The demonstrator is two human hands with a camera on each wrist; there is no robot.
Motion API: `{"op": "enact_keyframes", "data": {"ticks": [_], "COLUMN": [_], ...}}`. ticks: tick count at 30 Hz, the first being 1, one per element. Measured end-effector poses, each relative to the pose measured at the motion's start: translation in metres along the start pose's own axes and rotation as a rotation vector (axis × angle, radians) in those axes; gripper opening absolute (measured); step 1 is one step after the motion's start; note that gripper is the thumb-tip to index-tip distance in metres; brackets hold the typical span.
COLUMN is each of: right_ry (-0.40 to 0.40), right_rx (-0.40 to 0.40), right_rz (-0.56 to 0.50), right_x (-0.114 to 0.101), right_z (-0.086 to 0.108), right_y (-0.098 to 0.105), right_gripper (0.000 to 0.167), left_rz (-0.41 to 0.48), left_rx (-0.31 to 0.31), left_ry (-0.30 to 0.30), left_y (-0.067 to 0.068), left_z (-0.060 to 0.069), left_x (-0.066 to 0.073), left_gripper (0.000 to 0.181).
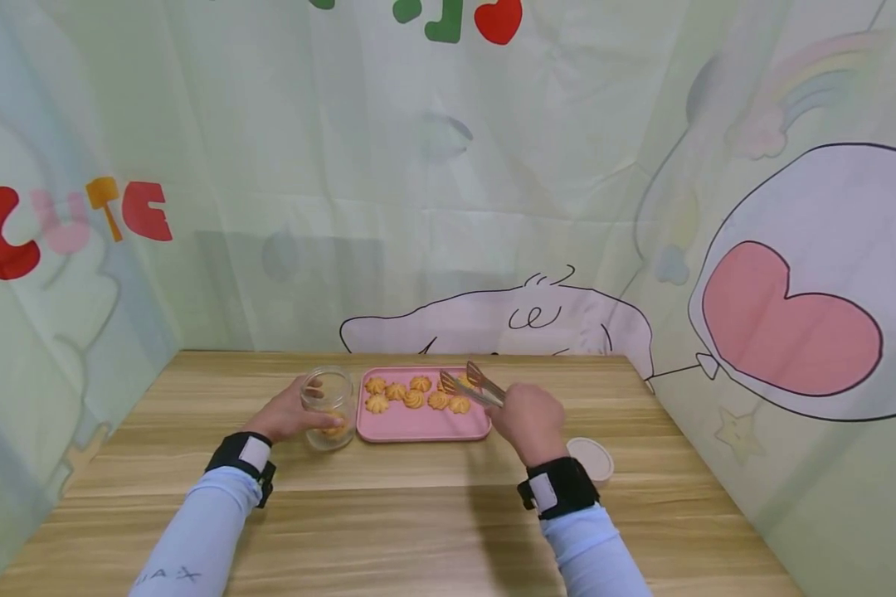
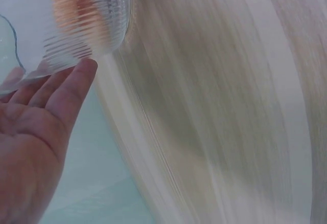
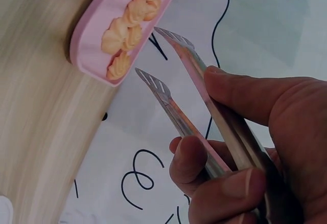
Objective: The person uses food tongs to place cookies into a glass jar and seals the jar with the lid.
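Observation:
My left hand (image 1: 294, 411) curls round a clear glass jar (image 1: 328, 388) just left of the pink tray (image 1: 426, 429); cookies show low in the jar. In the left wrist view the left hand (image 2: 41, 116) has its fingers along the ribbed jar (image 2: 66, 40). My right hand (image 1: 532, 421) holds metal tongs (image 1: 493, 390) over the tray's right end, their tips apart with nothing between them. In the right wrist view the right hand (image 3: 245, 152) grips the tongs (image 3: 219, 116) between thumb and fingers. Several swirled cookies (image 1: 414, 399) lie on the tray.
A round white lid (image 1: 591, 458) lies on the wooden table (image 1: 388, 531), to the right of my right wrist. Behind the table's back edge hangs a printed curtain (image 1: 284, 274), which also runs along both sides.

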State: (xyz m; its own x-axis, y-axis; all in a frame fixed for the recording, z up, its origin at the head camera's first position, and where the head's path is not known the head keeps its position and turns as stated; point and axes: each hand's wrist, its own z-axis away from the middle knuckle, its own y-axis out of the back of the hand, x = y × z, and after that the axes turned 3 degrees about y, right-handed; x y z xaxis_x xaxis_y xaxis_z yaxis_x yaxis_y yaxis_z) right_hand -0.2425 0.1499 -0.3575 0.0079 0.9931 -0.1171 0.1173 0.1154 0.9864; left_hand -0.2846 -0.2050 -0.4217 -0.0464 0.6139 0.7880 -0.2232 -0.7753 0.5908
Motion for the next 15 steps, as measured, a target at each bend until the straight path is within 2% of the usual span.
{"op": "enact_keyframes", "data": {"ticks": [7, 15], "right_ry": [0.000, -0.025], "right_rx": [-0.028, -0.056], "right_rz": [0.004, 0.000], "right_x": [0.006, 0.007], "right_z": [0.003, 0.005], "right_y": [-0.008, -0.013], "right_gripper": [0.039, 0.042], "left_rz": [-0.025, -0.020], "left_rx": [0.005, 0.003], "left_ry": [0.024, 0.008], "left_y": [0.000, 0.002], "left_z": [-0.003, -0.003], "left_x": [0.001, -0.001], "left_gripper": [0.096, 0.108]}}
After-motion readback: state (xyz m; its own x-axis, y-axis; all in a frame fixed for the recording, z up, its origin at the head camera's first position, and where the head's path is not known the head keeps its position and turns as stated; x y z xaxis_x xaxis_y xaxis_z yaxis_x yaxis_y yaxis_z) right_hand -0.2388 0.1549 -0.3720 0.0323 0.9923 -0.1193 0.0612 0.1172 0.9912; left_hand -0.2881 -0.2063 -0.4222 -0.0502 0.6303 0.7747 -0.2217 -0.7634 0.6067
